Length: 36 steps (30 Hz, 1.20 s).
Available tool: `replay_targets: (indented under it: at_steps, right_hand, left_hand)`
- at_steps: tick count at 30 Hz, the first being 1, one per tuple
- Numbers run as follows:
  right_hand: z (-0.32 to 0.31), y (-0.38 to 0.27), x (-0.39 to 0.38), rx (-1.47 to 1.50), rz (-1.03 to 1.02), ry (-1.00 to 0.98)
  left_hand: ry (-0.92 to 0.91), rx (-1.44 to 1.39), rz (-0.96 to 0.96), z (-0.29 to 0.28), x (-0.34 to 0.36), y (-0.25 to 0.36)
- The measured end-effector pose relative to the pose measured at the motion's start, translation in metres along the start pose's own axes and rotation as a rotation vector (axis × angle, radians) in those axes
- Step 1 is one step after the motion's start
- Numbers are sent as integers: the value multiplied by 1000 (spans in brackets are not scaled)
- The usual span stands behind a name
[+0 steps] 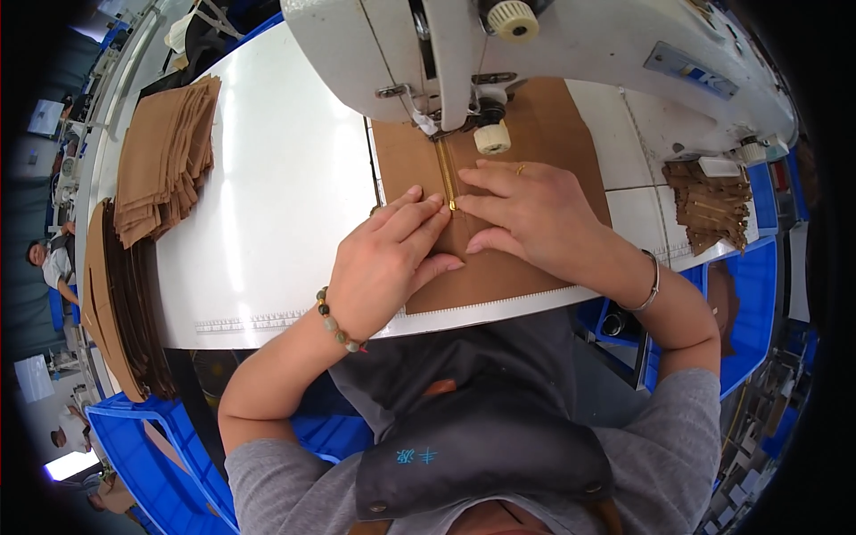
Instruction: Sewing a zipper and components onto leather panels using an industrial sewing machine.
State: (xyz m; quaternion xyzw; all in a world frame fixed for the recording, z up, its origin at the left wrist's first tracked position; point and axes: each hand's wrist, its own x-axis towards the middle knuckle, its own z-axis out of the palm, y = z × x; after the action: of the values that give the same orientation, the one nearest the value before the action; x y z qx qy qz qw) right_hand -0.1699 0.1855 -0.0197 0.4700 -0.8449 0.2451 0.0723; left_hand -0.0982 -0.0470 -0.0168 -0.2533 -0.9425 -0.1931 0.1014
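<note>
flanking a slim golden zipper [447, 169], fingers [489, 212] touch fabric [504, 278].

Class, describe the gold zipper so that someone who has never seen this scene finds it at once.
Start at the white sewing machine across the top, then drop to the flat brown panel under it. Between the left hand and the right hand, running up toward the machine, is the zipper: a thin, shiny gold line, unlike the plain panel on either side.

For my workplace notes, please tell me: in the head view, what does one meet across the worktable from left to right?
Stack of brown pieces → left fingers → gold zipper → right fingers → pile of small brown pieces.
</note>
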Motion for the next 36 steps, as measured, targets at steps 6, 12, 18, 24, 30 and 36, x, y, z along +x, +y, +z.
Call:
replay_targets:
  at_steps: [6,12,18,24,30,36]
  right_hand:
    - [1,0,0,-69,-37,40]
    - [0,10,11,-79,10,9]
    - [5,22,21,-86,22,28]
    - [12,26,24,-128,59,24]
    - [9,26,24,-125,78,-22]
    - [9,25,25,-95,69,18]
  left_hand:
    - [16,15,7,0,2,-2]
    - [44,43,28,1,16,-15]
    - [88,105,47,4,31,-30]
    - [85,127,15,7,38,-39]
    - [133,130,32,8,38,-40]
    - [144,126,48,9,37,-40]
